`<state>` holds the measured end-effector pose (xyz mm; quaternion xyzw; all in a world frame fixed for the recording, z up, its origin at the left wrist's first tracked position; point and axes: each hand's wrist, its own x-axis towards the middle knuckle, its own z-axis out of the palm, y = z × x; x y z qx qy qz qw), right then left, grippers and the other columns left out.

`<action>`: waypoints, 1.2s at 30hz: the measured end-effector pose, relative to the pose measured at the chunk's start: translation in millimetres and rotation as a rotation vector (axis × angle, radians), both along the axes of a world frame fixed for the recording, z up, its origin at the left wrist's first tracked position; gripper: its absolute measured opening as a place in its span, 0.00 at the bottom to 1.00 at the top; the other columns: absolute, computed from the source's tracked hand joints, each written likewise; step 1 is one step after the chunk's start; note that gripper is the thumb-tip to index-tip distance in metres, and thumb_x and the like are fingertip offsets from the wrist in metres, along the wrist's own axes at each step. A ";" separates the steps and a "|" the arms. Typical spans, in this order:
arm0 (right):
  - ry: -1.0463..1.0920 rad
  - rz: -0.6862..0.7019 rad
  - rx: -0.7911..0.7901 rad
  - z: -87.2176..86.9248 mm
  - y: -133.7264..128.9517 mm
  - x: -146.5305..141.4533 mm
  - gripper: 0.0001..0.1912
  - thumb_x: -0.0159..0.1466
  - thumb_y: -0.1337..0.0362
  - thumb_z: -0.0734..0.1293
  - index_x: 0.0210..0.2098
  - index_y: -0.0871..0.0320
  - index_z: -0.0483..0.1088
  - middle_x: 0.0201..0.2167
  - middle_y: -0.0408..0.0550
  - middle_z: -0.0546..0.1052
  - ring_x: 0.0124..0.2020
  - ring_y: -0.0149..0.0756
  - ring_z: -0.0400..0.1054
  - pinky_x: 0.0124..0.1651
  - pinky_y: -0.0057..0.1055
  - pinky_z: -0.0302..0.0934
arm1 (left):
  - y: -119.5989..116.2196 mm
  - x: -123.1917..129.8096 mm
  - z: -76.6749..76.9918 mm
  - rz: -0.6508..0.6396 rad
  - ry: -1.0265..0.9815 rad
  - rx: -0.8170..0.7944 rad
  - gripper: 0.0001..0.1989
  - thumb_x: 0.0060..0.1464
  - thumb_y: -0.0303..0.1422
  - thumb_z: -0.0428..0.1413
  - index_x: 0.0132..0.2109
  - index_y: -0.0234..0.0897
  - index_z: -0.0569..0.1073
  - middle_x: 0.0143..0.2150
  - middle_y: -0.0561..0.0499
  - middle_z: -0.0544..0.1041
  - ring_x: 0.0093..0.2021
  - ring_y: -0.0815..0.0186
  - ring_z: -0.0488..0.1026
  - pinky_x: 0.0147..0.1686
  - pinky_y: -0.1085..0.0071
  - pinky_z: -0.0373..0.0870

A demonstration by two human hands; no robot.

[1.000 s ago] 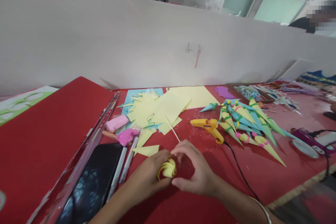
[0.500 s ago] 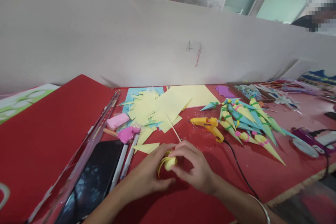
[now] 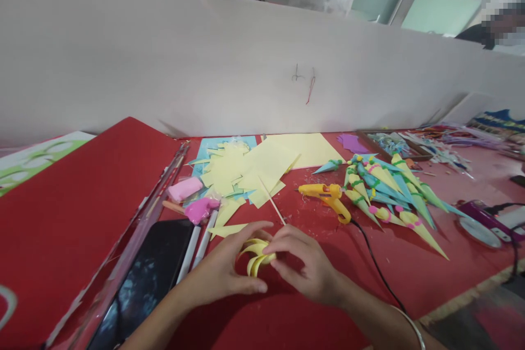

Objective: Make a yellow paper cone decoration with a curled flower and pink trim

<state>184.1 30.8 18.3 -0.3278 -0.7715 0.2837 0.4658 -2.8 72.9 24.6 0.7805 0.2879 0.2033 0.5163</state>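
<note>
Between my hands is a small yellow foam-sheet piece [image 3: 255, 263] with several curved strips fanning out to the left. My right hand [image 3: 301, 265] pinches its right end between thumb and fingertips. Around its left side curves my left hand [image 3: 229, 268], thumb and fingers apart; whether a finger touches the strips I cannot tell. A thin pale stick [image 3: 271, 199] lies just beyond my right fingers. To the right rests a yellow glue gun [image 3: 326, 194], its nozzle pointing left.
Yellow cut sheets [image 3: 229, 169] lie ahead. A pile of yellow and blue cones [image 3: 381, 186] sits at right. On the left are a black phone [image 3: 143, 279], white tubes [image 3: 205, 240] and pink clay packs [image 3: 200, 209]. A white partition [image 3: 229, 65] stands behind; another person is beyond it.
My left hand has opened away from the yellow piece, and its strips now show more widely spread. The right hand still pinches the piece.
</note>
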 end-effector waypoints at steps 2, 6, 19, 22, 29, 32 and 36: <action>-0.006 0.016 0.016 0.8 -0.3 0.4 0.09 0.60 0.70 0.60 0.40 0.57 0.67 0.33 0.47 0.70 0.36 0.31 0.65 0.39 0.28 0.62 | -0.4 0.0 -2.3 0.008 0.022 0.016 0.38 0.39 0.36 0.63 0.57 0.46 0.55 0.50 0.49 0.68 0.51 0.60 0.65 0.49 0.64 0.62; -0.044 0.028 0.038 1.6 -0.3 0.7 0.09 0.60 0.71 0.60 0.40 0.58 0.68 0.33 0.48 0.69 0.36 0.31 0.65 0.39 0.27 0.62 | -2.7 2.1 -4.6 0.035 0.085 0.115 0.34 0.39 0.34 0.63 0.54 0.46 0.58 0.51 0.49 0.67 0.51 0.60 0.65 0.49 0.65 0.62; -0.191 0.013 0.234 -4.7 -4.4 -3.5 0.13 0.60 0.69 0.59 0.45 0.56 0.64 0.37 0.48 0.66 0.38 0.31 0.62 0.38 0.25 0.61 | -4.1 8.9 -1.2 0.024 0.150 0.307 0.18 0.48 0.25 0.55 0.47 0.42 0.63 0.44 0.51 0.71 0.43 0.65 0.69 0.42 0.71 0.65; -0.064 -0.058 0.122 -6.8 -4.8 -3.7 0.21 0.58 0.66 0.62 0.51 0.56 0.58 0.38 0.50 0.65 0.37 0.33 0.62 0.39 0.29 0.63 | -4.4 10.7 1.6 0.064 0.168 0.327 0.09 0.48 0.28 0.55 0.38 0.39 0.66 0.35 0.52 0.72 0.34 0.66 0.69 0.34 0.72 0.65; 0.017 -0.125 0.009 -8.1 -3.3 -2.5 0.22 0.55 0.66 0.65 0.48 0.55 0.58 0.38 0.48 0.64 0.35 0.33 0.61 0.39 0.32 0.62 | -5.6 12.4 0.2 0.163 0.026 0.295 0.11 0.49 0.30 0.55 0.41 0.40 0.66 0.37 0.52 0.73 0.36 0.66 0.69 0.35 0.73 0.65; 0.016 -0.105 -0.026 -5.9 -3.3 -3.0 0.19 0.56 0.68 0.64 0.47 0.55 0.60 0.38 0.48 0.65 0.36 0.33 0.61 0.40 0.32 0.62 | -6.8 11.5 -3.4 0.213 -0.002 0.264 0.12 0.50 0.31 0.55 0.43 0.41 0.64 0.40 0.52 0.72 0.39 0.65 0.69 0.38 0.71 0.65; 0.059 -0.145 -0.124 -5.1 -3.4 -4.2 0.16 0.56 0.67 0.65 0.44 0.55 0.62 0.37 0.47 0.66 0.38 0.34 0.62 0.40 0.32 0.62 | -8.2 11.6 -7.7 0.231 -0.055 0.205 0.16 0.51 0.31 0.55 0.46 0.44 0.62 0.42 0.52 0.70 0.41 0.66 0.68 0.40 0.72 0.65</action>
